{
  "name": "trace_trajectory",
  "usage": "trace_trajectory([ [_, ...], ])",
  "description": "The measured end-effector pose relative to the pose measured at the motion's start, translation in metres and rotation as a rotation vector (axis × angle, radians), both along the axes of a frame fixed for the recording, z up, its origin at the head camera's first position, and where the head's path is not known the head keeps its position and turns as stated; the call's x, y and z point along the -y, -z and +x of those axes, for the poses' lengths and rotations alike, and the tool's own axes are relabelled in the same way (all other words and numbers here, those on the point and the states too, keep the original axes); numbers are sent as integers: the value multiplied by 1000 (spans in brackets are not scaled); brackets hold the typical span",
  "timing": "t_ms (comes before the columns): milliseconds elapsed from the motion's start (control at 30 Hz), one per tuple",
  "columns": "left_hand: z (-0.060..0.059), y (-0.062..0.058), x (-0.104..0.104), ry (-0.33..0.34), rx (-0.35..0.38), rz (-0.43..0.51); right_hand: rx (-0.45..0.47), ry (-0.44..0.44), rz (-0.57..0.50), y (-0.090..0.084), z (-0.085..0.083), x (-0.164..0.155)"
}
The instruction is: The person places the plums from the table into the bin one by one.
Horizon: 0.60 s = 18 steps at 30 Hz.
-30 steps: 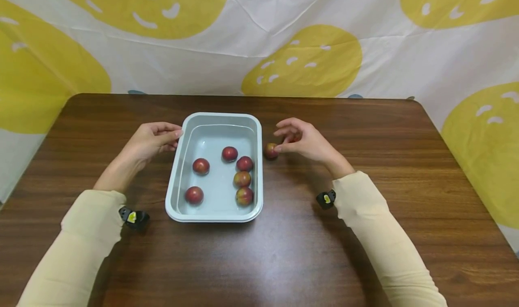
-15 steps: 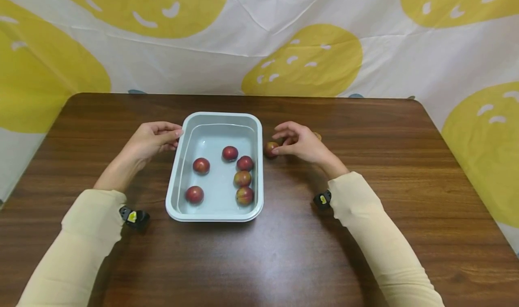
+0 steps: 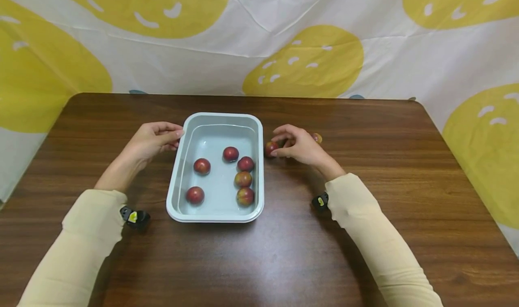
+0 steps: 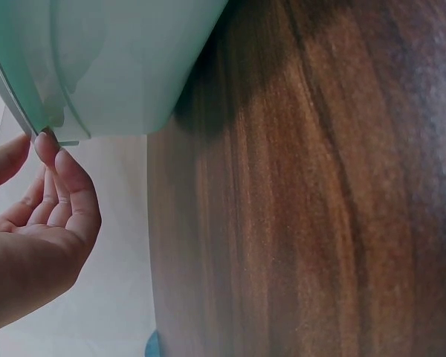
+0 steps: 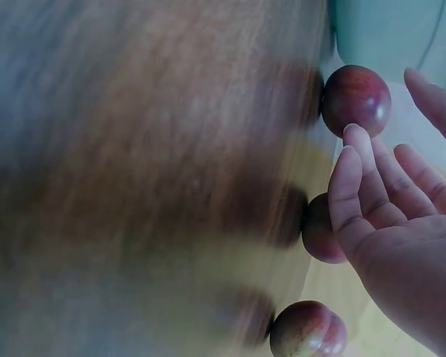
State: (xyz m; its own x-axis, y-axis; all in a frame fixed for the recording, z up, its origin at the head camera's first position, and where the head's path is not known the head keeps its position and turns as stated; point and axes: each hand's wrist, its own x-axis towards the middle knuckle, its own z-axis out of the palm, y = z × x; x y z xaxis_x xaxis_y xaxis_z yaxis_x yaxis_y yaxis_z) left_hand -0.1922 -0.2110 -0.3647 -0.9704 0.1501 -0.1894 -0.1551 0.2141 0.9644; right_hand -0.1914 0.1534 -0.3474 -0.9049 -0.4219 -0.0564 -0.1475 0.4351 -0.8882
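Observation:
A pale blue plastic tub (image 3: 215, 218) stands on the table with several red and yellowish plums inside, such as a red plum (image 3: 202, 166) at its left. My left hand (image 3: 152, 140) pinches the tub's left rim between thumb and fingers, as the left wrist view also shows. Just outside the right wall lies a plum (image 5: 356, 101) on the table. My right hand (image 3: 302, 145) reaches to it, fingertips right at its side, the thumb held apart in the right wrist view. A second plum (image 5: 323, 229) is partly hidden behind the fingers.
Another plum (image 3: 317, 138) lies on the table behind my right hand. The brown wooden table (image 3: 284, 262) ends at the back against a white cloth (image 3: 194, 63) with yellow fruit shapes. Black wrist cameras sit on both sleeves.
My right hand has shifted slightly left and down along the plum beside the tub, uncovering a plum behind it. My left hand and the tub stay put.

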Motion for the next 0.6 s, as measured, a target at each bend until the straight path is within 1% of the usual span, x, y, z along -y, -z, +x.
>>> trace_trajectory([
  [100, -3, 4, 2, 2, 0, -19, 0, 5, 8, 1, 0, 1],
  [167, -7, 9, 4, -2, 3, -30, -1, 9, 12, 2, 0, 1],
  [233, -13, 20, 7, -22, 7, -30, -3, 12, 12, 3, 0, 1],
  [267, -14, 20, 8, -14, 9, -8, -7, 13, 13, 3, 0, 1],
  [333, -18, 28, 11, -24, 7, -4, -10, 19, 15, 3, 1, 2],
  [367, -19, 30, 11, -25, 3, 0, -8, 20, 13, 4, 1, 2],
  [467, -19, 30, 11, -25, 0, 3, 1, 23, 8, 4, 2, 3],
  [600, -15, 21, 8, -8, 10, 30, 10, 18, 8, 4, 2, 3],
])
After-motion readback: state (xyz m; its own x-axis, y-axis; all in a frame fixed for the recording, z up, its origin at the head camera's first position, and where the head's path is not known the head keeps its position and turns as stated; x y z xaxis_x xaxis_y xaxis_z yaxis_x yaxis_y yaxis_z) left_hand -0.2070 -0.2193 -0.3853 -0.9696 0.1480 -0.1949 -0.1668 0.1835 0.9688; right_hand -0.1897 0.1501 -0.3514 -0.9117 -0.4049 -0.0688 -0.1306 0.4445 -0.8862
